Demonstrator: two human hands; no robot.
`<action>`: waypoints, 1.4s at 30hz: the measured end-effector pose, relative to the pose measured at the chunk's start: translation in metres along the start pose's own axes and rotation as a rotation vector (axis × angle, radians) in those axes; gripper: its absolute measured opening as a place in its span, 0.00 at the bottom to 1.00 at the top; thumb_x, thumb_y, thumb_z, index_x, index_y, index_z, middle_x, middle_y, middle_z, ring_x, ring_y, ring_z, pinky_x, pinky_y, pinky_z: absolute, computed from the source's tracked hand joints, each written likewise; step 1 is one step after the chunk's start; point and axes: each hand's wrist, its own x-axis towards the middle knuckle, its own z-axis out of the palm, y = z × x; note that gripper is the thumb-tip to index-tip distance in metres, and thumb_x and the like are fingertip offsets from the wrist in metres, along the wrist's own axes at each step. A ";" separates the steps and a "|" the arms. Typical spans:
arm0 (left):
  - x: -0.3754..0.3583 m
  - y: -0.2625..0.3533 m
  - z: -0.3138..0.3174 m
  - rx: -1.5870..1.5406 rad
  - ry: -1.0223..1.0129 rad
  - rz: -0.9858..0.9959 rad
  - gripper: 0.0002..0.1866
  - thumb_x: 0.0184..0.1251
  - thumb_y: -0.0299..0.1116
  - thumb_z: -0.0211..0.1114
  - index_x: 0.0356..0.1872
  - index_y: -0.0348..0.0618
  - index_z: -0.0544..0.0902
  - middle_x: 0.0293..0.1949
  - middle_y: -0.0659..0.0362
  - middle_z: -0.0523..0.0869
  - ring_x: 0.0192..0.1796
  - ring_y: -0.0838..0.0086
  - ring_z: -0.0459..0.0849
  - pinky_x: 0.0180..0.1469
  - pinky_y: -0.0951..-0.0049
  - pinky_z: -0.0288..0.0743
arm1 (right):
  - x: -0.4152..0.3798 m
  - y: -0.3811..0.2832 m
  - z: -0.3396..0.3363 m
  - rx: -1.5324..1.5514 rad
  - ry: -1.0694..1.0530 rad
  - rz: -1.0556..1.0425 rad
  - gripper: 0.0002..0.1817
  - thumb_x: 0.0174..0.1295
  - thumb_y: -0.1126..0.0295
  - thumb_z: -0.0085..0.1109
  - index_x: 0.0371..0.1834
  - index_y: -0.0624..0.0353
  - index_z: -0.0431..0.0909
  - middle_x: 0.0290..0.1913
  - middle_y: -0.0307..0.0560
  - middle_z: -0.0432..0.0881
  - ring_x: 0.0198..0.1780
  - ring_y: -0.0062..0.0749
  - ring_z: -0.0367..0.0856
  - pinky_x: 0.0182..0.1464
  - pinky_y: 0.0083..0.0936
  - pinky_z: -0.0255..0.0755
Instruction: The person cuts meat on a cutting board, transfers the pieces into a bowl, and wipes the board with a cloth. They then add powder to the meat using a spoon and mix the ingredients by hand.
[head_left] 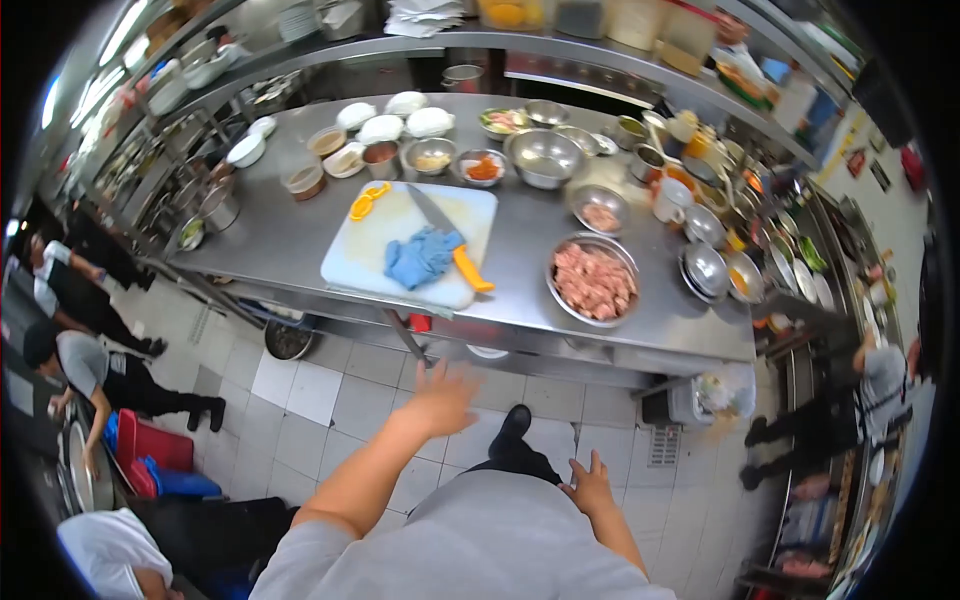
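My left hand (443,397) is raised in front of the counter edge, its fingers apart and slightly blurred, holding nothing. Low beside my body, my right hand (591,487) hangs with its fingers spread and nothing in them. The counter nearest my left hand bears a white cutting board (350,245). On the board lie a blue cloth (420,257), a knife with a yellow handle (468,268) and orange slices (366,203). To the right of the board stands a metal bowl of raw meat pieces (594,279). Neither hand touches these things.
Several metal bowls, such as a large one (545,158), and white bundles (380,129) stand along the back of the steel counter (270,235). A bin (727,392) is under its right end. Other people (95,370) are at the left and right sides.
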 end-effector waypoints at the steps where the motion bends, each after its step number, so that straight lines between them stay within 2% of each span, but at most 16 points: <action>1: 0.015 -0.006 -0.025 -0.005 0.089 -0.003 0.43 0.72 0.52 0.72 0.85 0.60 0.66 0.86 0.45 0.59 0.88 0.36 0.48 0.80 0.19 0.46 | 0.025 -0.003 -0.012 0.008 -0.001 -0.034 0.41 0.61 0.46 0.78 0.77 0.45 0.76 0.83 0.77 0.56 0.78 0.76 0.62 0.77 0.58 0.67; 4: 0.081 -0.047 -0.095 -0.109 0.240 -0.122 0.41 0.71 0.53 0.71 0.83 0.61 0.68 0.88 0.48 0.56 0.88 0.35 0.48 0.81 0.20 0.42 | 0.104 -0.003 -0.040 -0.004 0.007 -0.129 0.40 0.63 0.48 0.76 0.78 0.47 0.76 0.82 0.73 0.63 0.79 0.72 0.65 0.77 0.56 0.68; 6: 0.143 -0.102 -0.095 -0.183 0.326 -0.170 0.40 0.71 0.53 0.71 0.83 0.63 0.69 0.87 0.49 0.57 0.88 0.35 0.48 0.81 0.19 0.41 | 0.147 -0.012 -0.057 0.002 0.005 -0.188 0.39 0.65 0.50 0.75 0.78 0.48 0.76 0.81 0.69 0.67 0.79 0.69 0.67 0.77 0.55 0.69; 8: 0.201 -0.158 -0.074 -0.185 0.583 -0.331 0.38 0.69 0.51 0.72 0.80 0.68 0.73 0.84 0.53 0.65 0.84 0.38 0.58 0.78 0.22 0.54 | 0.189 -0.038 -0.092 -0.022 -0.108 -0.229 0.38 0.66 0.51 0.74 0.78 0.50 0.76 0.77 0.67 0.73 0.77 0.65 0.72 0.76 0.53 0.70; 12: 0.227 -0.172 -0.036 -0.183 0.598 -0.463 0.33 0.66 0.49 0.74 0.74 0.70 0.80 0.78 0.58 0.75 0.76 0.46 0.70 0.70 0.35 0.67 | 0.250 -0.081 -0.140 -0.121 -0.101 -0.390 0.33 0.69 0.53 0.72 0.75 0.52 0.77 0.74 0.63 0.77 0.73 0.61 0.77 0.73 0.49 0.73; 14: 0.223 -0.181 -0.023 -0.114 0.642 -0.315 0.28 0.62 0.45 0.76 0.67 0.71 0.86 0.71 0.63 0.81 0.68 0.54 0.75 0.64 0.44 0.71 | 0.270 -0.105 -0.157 -0.046 -0.101 -0.403 0.30 0.69 0.55 0.71 0.73 0.53 0.79 0.69 0.62 0.81 0.70 0.59 0.79 0.70 0.48 0.75; 15: 0.212 -0.186 -0.017 -0.119 0.638 -0.330 0.28 0.62 0.45 0.76 0.67 0.71 0.86 0.71 0.63 0.81 0.68 0.54 0.75 0.64 0.44 0.71 | 0.276 -0.117 -0.163 0.027 -0.085 -0.415 0.27 0.70 0.58 0.70 0.71 0.54 0.80 0.65 0.60 0.85 0.66 0.58 0.82 0.67 0.46 0.77; 19: 0.171 -0.240 -0.017 -0.132 0.548 0.109 0.27 0.57 0.39 0.79 0.61 0.69 0.89 0.66 0.64 0.84 0.68 0.56 0.77 0.66 0.47 0.72 | 0.297 -0.167 -0.176 0.210 -0.083 -0.436 0.20 0.71 0.61 0.69 0.62 0.57 0.85 0.55 0.57 0.89 0.58 0.55 0.86 0.60 0.43 0.80; 20: 0.162 -0.260 -0.020 -0.139 0.504 0.250 0.27 0.56 0.37 0.79 0.60 0.69 0.90 0.65 0.64 0.85 0.67 0.57 0.78 0.66 0.48 0.73 | 0.300 -0.179 -0.178 0.225 0.034 -0.498 0.17 0.69 0.65 0.70 0.57 0.59 0.87 0.50 0.56 0.89 0.52 0.53 0.87 0.56 0.41 0.81; 22: 0.147 -0.313 -0.038 -0.141 0.465 0.244 0.27 0.56 0.35 0.79 0.61 0.68 0.90 0.64 0.60 0.86 0.66 0.57 0.80 0.65 0.51 0.76 | 0.304 -0.204 -0.184 0.232 0.163 -0.536 0.13 0.68 0.68 0.71 0.53 0.60 0.89 0.46 0.54 0.90 0.46 0.51 0.88 0.51 0.39 0.81; 26: 0.120 -0.458 -0.062 -0.092 0.741 -0.247 0.27 0.58 0.33 0.78 0.63 0.58 0.89 0.62 0.51 0.86 0.65 0.50 0.81 0.66 0.50 0.77 | 0.313 -0.252 -0.184 0.287 0.357 -0.488 0.12 0.67 0.71 0.71 0.51 0.60 0.90 0.47 0.54 0.89 0.50 0.51 0.87 0.55 0.41 0.80; 28: 0.108 -0.538 -0.063 -0.105 0.876 -0.503 0.24 0.65 0.39 0.76 0.64 0.56 0.88 0.63 0.50 0.86 0.66 0.49 0.80 0.67 0.50 0.78 | 0.320 -0.274 -0.180 0.282 0.397 -0.468 0.13 0.66 0.71 0.72 0.52 0.59 0.90 0.48 0.55 0.89 0.52 0.52 0.87 0.56 0.42 0.80; 30: 0.102 -0.591 -0.058 -0.168 0.818 -0.745 0.22 0.71 0.47 0.72 0.64 0.57 0.88 0.64 0.49 0.85 0.68 0.48 0.80 0.66 0.48 0.78 | 0.321 -0.294 -0.171 0.261 0.419 -0.436 0.15 0.64 0.72 0.73 0.54 0.58 0.90 0.55 0.54 0.87 0.58 0.52 0.84 0.61 0.41 0.78; 35: 0.116 -0.617 -0.023 -0.010 0.918 -0.854 0.25 0.72 0.52 0.71 0.66 0.58 0.87 0.64 0.48 0.86 0.67 0.49 0.81 0.63 0.43 0.77 | 0.324 -0.340 -0.153 0.167 0.510 -0.391 0.18 0.60 0.71 0.75 0.55 0.55 0.89 0.61 0.53 0.83 0.61 0.53 0.81 0.64 0.46 0.76; 38: 0.131 -0.612 -0.003 0.136 1.092 -0.855 0.24 0.67 0.45 0.74 0.64 0.56 0.89 0.63 0.47 0.87 0.63 0.48 0.85 0.62 0.42 0.78 | 0.316 -0.356 -0.149 0.137 0.682 -0.274 0.18 0.58 0.69 0.76 0.53 0.52 0.90 0.61 0.52 0.83 0.60 0.55 0.81 0.65 0.50 0.76; 42: 0.133 -0.609 0.007 0.153 1.072 -0.921 0.25 0.75 0.49 0.67 0.67 0.50 0.86 0.60 0.45 0.88 0.62 0.47 0.85 0.65 0.44 0.77 | 0.295 -0.350 -0.145 0.184 0.630 -0.222 0.17 0.61 0.66 0.75 0.54 0.50 0.90 0.63 0.52 0.82 0.63 0.55 0.79 0.65 0.49 0.75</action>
